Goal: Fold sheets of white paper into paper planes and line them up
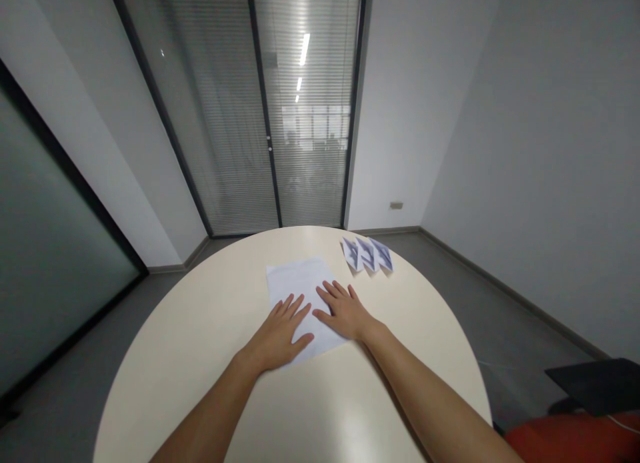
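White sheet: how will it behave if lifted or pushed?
The sheet probably sags if lifted by one corner, since it looks paper-thin. It likely slides easily across the glossy table, though the left hand and right hand spread on it may hold it.

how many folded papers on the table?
3, side by side near the far right edge of the table, beyond the right hand: leftmost paper, middle paper, rightmost paper. They sit close together, so another could be hidden.
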`<act>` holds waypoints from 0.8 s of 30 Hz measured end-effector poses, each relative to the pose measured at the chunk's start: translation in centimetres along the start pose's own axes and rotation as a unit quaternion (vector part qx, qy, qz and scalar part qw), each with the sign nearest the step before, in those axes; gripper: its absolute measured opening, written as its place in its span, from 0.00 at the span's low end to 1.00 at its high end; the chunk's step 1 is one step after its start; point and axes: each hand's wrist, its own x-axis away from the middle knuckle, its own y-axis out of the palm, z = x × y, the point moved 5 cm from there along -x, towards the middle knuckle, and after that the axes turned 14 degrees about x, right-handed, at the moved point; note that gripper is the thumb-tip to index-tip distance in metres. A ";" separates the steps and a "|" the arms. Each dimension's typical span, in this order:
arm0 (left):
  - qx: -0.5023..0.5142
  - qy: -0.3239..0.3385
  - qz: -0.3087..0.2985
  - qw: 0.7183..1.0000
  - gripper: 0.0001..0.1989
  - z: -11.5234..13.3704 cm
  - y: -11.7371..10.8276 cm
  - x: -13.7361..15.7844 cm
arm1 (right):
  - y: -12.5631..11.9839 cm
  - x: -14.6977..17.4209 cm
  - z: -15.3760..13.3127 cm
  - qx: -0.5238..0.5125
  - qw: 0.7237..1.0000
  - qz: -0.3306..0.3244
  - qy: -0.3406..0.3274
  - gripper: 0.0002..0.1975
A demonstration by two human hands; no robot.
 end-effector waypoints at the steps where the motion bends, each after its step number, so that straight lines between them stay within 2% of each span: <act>1: 0.000 -0.001 0.001 1.000 0.33 0.0 0.0 0.0 | 0.0 0.0 0.0 0.000 1.000 -0.001 0.000 0.40; 7: -0.009 -0.026 0.005 1.000 0.34 0.2 -0.4 -0.2 | 0.1 -0.1 0.2 0.001 1.000 0.003 -0.004 0.37; 12: -0.018 -0.064 0.033 0.997 0.35 0.0 -0.7 -0.2 | -0.2 -0.2 0.4 0.009 0.999 0.034 -0.022 0.33; 19: -0.016 -0.012 0.057 0.998 0.30 -0.3 -0.8 -0.3 | -1.1 -0.1 0.2 -0.005 0.990 0.123 -0.065 0.18; 21: -0.014 -0.001 0.061 0.998 0.31 -0.1 -0.8 -0.3 | -0.8 -0.1 -0.2 -0.010 0.988 0.121 -0.099 0.21; 24: -0.011 -0.007 0.045 0.999 0.32 0.1 -0.6 -0.3 | -0.1 -0.2 -0.8 -0.018 0.988 0.082 -0.127 0.30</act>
